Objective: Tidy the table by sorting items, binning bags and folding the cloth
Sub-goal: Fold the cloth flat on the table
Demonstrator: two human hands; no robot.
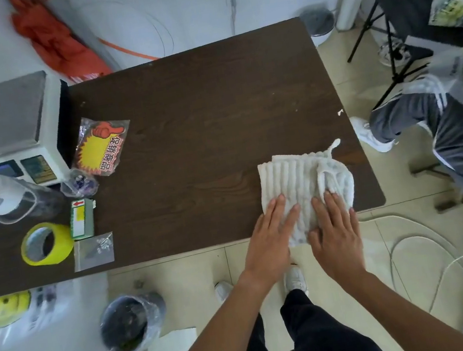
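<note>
A white ribbed cloth [300,176] lies folded at the near right corner of the dark brown table [200,119], a loop sticking out at its far edge. My left hand [270,236] and my right hand [335,234] both rest flat on its near part, fingers spread, gripping nothing. At the table's left sit a red-and-yellow printed bag [101,148], a small clear bag [93,251], a yellow tape roll [47,244], a green-and-white box [81,219] and a clear plastic jug [3,197].
A white scale [1,126] stands at the far left of the table. A bag-lined bin [129,322] stands on the floor below the table's near edge, with paper beside it. A seated person [445,135] and a black stand are to the right. A white cord loops on the floor.
</note>
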